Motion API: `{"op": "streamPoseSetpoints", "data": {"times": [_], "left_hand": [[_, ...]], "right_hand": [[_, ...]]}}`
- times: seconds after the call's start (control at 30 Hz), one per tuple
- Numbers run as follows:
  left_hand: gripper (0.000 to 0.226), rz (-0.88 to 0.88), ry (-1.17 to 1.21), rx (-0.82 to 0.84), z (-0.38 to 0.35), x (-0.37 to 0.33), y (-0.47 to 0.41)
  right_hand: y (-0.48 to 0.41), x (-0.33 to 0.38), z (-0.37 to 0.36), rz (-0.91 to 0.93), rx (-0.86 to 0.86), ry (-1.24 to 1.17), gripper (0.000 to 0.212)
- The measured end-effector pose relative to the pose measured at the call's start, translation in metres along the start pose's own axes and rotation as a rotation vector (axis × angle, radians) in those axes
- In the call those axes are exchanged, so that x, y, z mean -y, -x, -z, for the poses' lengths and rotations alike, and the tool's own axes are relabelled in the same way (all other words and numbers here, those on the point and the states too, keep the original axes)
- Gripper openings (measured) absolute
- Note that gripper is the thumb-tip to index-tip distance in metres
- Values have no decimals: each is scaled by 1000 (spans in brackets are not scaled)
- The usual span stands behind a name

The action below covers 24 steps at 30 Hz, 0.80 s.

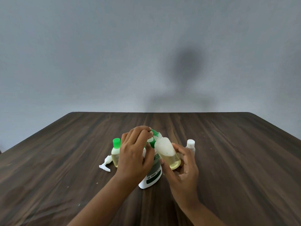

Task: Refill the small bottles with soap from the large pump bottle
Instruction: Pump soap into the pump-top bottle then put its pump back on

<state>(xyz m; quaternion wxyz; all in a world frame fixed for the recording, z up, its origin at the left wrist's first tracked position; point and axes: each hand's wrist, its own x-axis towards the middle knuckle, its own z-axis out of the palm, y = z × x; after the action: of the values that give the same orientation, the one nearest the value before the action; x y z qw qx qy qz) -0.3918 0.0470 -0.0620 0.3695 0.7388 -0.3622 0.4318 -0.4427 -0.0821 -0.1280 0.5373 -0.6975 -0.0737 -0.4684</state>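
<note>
My right hand [180, 167] grips a small clear bottle [167, 152] of yellowish soap, foamy in its upper half, tilted to the left with its neck open. My left hand [135, 154] pinches a green cap [154, 133] right at that neck. Behind and below both hands stands the large white bottle [151, 178] with a green label, mostly hidden. Its white pump head [105, 163] lies on the table to the left. A second small bottle [116, 152] with a green cap on and yellow soap inside stands upright left of my hands.
A small white-capped bottle [190, 145] stands upright just right of my right hand. Everything sits on a dark wooden table [228, 160] whose far edge meets a plain grey wall.
</note>
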Motion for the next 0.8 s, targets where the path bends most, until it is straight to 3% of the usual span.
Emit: {"op": "streamPoseSetpoints", "data": {"times": [0.13, 0.4, 0.47, 0.57, 0.67, 0.73, 0.8], "left_hand": [[29, 48, 57, 27, 2, 0, 10], [42, 91, 142, 49, 8, 2, 23], [41, 209, 129, -35, 18, 9, 28], [41, 529, 0, -147, 36, 33, 41], [49, 944, -296, 122, 52, 67, 51], [55, 1020, -406, 373, 56, 82, 57], [58, 991, -429, 504, 53, 89, 62]], "right_hand": [[-1, 1, 0, -19, 11, 22, 52], [-1, 4, 1, -18, 35, -20, 37], [0, 1, 3, -31, 51, -46, 37], [3, -3, 4, -56, 88, -58, 36], [6, -6, 3, -50, 117, -24, 36], [7, -7, 2, -40, 136, 19, 37], [8, -5, 2, -39, 150, 35, 37]]}}
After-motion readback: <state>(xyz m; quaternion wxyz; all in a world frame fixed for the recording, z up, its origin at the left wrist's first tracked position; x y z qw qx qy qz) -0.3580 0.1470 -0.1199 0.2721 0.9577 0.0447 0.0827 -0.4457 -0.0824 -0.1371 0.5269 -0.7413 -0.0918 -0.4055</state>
